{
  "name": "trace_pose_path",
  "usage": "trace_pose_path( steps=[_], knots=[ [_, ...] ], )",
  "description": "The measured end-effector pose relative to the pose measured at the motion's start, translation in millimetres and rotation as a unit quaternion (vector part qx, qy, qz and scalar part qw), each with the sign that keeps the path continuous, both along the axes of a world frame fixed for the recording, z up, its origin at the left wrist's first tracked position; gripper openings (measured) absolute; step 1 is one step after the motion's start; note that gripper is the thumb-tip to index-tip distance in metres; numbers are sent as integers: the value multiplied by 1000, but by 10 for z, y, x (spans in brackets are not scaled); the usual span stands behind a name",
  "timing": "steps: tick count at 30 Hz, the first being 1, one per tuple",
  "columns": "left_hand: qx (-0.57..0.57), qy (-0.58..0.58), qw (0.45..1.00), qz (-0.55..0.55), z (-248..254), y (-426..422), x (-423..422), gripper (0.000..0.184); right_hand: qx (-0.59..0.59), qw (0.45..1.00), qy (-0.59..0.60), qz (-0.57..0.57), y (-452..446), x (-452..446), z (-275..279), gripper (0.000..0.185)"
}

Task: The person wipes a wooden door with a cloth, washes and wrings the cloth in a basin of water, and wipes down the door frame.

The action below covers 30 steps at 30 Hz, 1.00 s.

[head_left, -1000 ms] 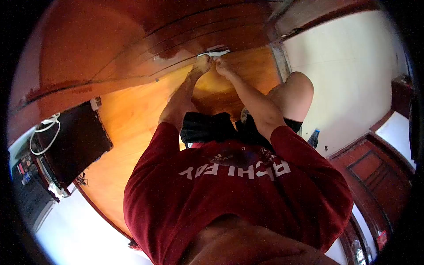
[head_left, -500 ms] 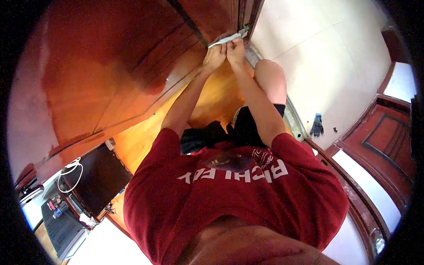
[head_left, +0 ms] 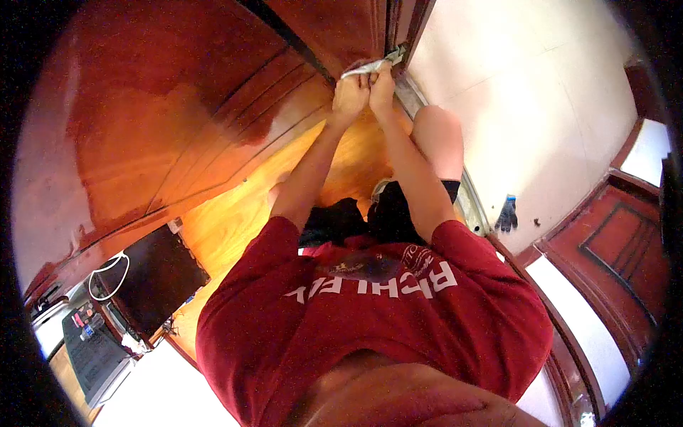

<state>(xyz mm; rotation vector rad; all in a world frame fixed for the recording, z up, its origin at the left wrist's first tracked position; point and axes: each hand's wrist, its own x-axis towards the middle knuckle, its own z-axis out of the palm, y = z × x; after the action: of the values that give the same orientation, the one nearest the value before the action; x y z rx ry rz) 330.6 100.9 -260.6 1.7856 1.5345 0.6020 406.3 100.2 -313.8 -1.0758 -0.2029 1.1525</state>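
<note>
In the head view, the left hand (head_left: 350,97) and right hand (head_left: 382,85) are side by side, fingers curled and gripping a thin white strip (head_left: 364,69) at the lower edge of a glossy red-brown panel (head_left: 178,107). A dark glove (head_left: 507,215) lies on the pale floor (head_left: 541,142), well apart from both hands.

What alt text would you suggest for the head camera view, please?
A person's bare left hand and right hand hold a thin white strip beside a glossy reddish-brown door; a dark grey glove lies on the pale floor to the right.
</note>
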Motion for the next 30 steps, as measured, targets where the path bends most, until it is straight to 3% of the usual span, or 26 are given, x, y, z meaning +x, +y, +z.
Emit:
trace_pose_path(
  steps=[1, 4, 7, 9, 10, 11, 13, 17, 21, 23, 26, 27, 30],
  knots=[
    [-36, 6, 999, -3, -182, 28, -52, 33, 4, 1000, 3, 1, 21, -29, -54, 39],
    [-62, -42, 997, -22, -538, 46, -206, 37, -204, 968, -145, -23, 34, -158, -396, 29],
    [-80, -117, 988, -67, -1233, 120, -360, 40, -271, 914, -280, 114, 64, -192, -749, 31],
    [-65, 37, 997, -35, -1545, 104, -483, 40, -263, 870, -380, 172, 12, -215, -787, 37],
    [-113, 117, 985, -58, -1178, 89, -543, 41, -243, 846, -462, 112, -58, -270, -686, 29],
    [-111, 121, 985, -60, -918, 61, -558, 41, -242, 848, -458, 109, -88, -275, -588, 29],
    [-23, 14, 999, -47, -519, -43, -565, 45, -168, 815, -540, 123, -179, -228, -351, 24],
    [-1, 17, 999, -34, 74, -64, -554, 40, -45, 814, -574, 72, -275, -105, 382, 23],
    [66, -39, 997, -22, 1018, -88, -333, 37, 62, 814, -577, -1, -206, 102, 1038, 16],
    [188, -124, 974, -17, 1410, -58, -218, 35, 194, 805, -551, -102, -2, 101, 1496, 12],
    [213, -187, 958, 32, 2101, -94, -139, 34, 269, 781, -536, -174, 127, 35, 2240, 13],
    [271, -235, 933, 32, 2211, -78, -113, 35, 285, 774, -539, -174, 130, 29, 2424, 13],
    [262, -249, 930, 60, 2211, -84, -106, 36, 294, 774, -536, -168, 122, 14, 2439, 12]
  ],
)
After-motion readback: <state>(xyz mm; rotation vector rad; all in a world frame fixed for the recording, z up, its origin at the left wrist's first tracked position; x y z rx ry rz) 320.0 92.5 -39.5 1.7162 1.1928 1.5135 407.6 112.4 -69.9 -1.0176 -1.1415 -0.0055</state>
